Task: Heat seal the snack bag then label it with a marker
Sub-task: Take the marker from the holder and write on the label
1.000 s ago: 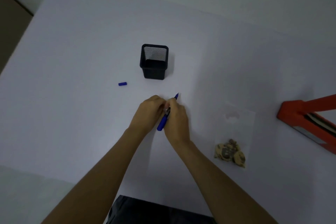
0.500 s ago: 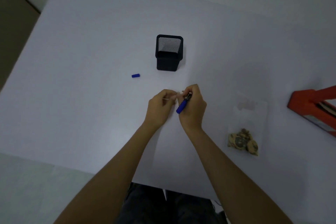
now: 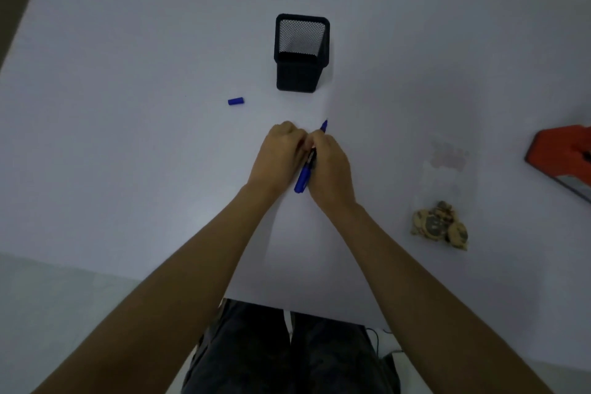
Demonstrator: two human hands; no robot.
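On the white table (image 3: pixel 128 169), furthest left, one small blue marker cap (image 3: pixel 236 101) lies alone, well apart from my hands. Next comes one black mesh pen holder (image 3: pixel 300 54), upright, beyond my knuckles. My left hand (image 3: pixel 278 157) is curled in a fist against my right, though I cannot tell what its fingers pinch. My right hand (image 3: pixel 329 169) grips the one blue marker (image 3: pixel 303 179), tip pointing away from me, tail poking out between both hands. To the right of my right hand, apart from it, lies one clear snack bag (image 3: pixel 444 195) flat on the table, snacks bunched at its near end. At the far right edge sits one orange heat sealer (image 3: pixel 556 153), partly cut off.
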